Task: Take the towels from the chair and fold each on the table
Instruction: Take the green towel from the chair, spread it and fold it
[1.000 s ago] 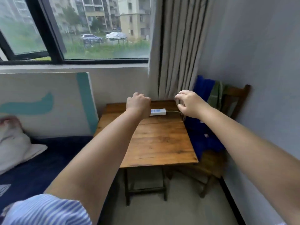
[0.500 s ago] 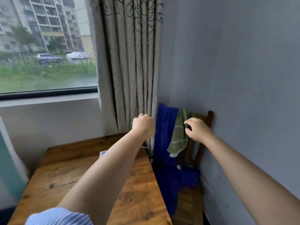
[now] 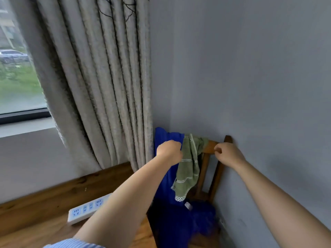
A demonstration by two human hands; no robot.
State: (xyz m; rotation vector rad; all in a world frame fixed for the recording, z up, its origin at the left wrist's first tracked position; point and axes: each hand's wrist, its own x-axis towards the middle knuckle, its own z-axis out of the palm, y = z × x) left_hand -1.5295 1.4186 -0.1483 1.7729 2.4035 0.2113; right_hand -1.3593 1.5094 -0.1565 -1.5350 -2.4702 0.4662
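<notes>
A wooden chair (image 3: 211,147) stands in the corner against the wall. Over its back hang a blue towel (image 3: 167,179), which spills down onto the seat, and a green striped towel (image 3: 188,170) to its right. My left hand (image 3: 169,151) is a closed fist in front of the blue towel, at the green towel's left edge; whether it touches cloth is hidden. My right hand (image 3: 227,154) hovers by the chair's top rail, right of the green towel, fingers loosely curled and holding nothing. The wooden table (image 3: 44,199) lies at lower left.
A white power strip (image 3: 84,211) lies on the table near my left forearm. A grey curtain (image 3: 107,86) hangs behind the table and touches the chair's left side. The grey wall (image 3: 259,104) runs close along the chair's right side.
My view has swung right and closer to the chair. My left hand moved from over the table to the towels. My right hand shifted from the green towel to the chair rail.
</notes>
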